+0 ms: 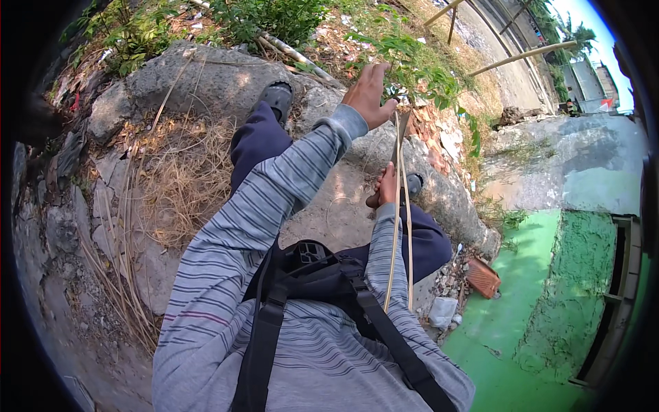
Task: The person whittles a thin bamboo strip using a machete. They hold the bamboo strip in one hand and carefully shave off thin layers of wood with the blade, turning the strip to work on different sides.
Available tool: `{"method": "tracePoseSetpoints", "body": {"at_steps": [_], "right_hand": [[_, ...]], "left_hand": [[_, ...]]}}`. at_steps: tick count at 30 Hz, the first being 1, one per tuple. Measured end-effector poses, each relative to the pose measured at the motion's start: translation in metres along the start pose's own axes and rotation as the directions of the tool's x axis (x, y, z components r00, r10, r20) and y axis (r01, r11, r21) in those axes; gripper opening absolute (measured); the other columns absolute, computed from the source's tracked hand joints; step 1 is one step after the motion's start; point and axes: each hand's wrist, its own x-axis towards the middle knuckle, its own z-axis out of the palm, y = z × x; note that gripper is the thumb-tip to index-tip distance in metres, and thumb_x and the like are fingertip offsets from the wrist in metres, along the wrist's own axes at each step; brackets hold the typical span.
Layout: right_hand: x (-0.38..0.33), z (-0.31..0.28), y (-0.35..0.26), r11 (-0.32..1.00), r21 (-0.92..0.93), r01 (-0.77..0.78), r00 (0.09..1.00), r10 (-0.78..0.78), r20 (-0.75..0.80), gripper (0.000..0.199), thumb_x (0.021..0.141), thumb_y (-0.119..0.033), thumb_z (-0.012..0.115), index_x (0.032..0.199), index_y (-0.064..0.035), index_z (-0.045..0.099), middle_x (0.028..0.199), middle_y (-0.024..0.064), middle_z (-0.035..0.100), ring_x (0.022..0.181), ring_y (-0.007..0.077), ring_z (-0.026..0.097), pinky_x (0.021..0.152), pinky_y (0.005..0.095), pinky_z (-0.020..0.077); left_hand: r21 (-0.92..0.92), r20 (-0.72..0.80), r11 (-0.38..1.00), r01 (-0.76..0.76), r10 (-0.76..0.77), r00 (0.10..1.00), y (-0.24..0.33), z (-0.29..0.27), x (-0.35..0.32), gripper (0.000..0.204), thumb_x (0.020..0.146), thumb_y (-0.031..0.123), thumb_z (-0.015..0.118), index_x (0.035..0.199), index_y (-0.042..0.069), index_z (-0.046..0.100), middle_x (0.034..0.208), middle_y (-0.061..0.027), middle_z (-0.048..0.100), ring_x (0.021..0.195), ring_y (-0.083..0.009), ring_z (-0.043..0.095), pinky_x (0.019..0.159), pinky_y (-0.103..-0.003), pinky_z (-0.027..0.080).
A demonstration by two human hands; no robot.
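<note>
My left hand (pixel 368 97) is raised ahead of me, its fingers stretched out and the thumb apart from them. Close below that thumb is the upper end of a long, thin pale strip (pixel 394 254), which looks like split bamboo or cane. A second pale strand (pixel 409 247) runs down beside it, over my right forearm toward my lap. My right hand (pixel 388 185) is closed round the dark handle of a large knife (pixel 401 134). Its blade points up and away, lying along the strips near the left thumb. Whether the blade touches them I cannot tell.
Rough stone blocks (pixel 199 79) edge the ground by my feet. Dry fibre shavings (pixel 182 172) and long strips (pixel 123 275) lie at left. A brick (pixel 483 277) and a white lump (pixel 443 312) sit by the green wall (pixel 522 275). Leafy plants (pixel 412 69) grow ahead.
</note>
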Motion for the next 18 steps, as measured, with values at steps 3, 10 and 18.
{"method": "tracePoseSetpoints", "body": {"at_steps": [3,10,18], "right_hand": [[0.009,-0.002,-0.006,0.991,0.071,0.109,0.993,-0.107,-0.041,0.047,0.103,-0.058,0.049,0.093,-0.0124,0.051,0.059,-0.002,0.043,0.04,0.0112,0.04,0.036,0.0284,0.0348],[0.03,-0.003,0.117,0.973,0.003,-0.229,0.967,0.227,0.112,0.048,0.103,-0.059,0.043,0.088,-0.0138,0.045,0.053,-0.0008,0.04,0.038,0.0146,0.041,0.037,0.031,0.0358],[-0.004,0.023,0.023,0.999,0.024,-0.04,0.997,0.038,0.066,0.046,0.103,-0.056,0.048,0.089,-0.0122,0.05,0.059,-0.0025,0.044,0.042,0.0096,0.041,0.038,0.0272,0.0343]], "left_hand": [[0.011,-0.008,1.0,-0.011,0.011,1.0,-0.003,0.003,-0.001,0.072,0.085,0.022,0.073,0.143,-0.002,0.038,0.136,-0.0267,0.049,0.129,-0.0436,0.05,0.112,-0.048,0.041],[-0.014,0.012,0.999,-0.032,0.032,0.999,0.013,0.012,0.005,0.071,0.085,0.022,0.074,0.142,-0.002,0.039,0.134,-0.0261,0.049,0.128,-0.0436,0.05,0.111,-0.047,0.042],[0.052,0.008,0.999,-0.009,0.009,1.0,-0.01,-0.001,-0.012,0.071,0.084,0.021,0.075,0.143,0.0,0.04,0.136,-0.0251,0.048,0.125,-0.0425,0.053,0.109,-0.046,0.044]]}}
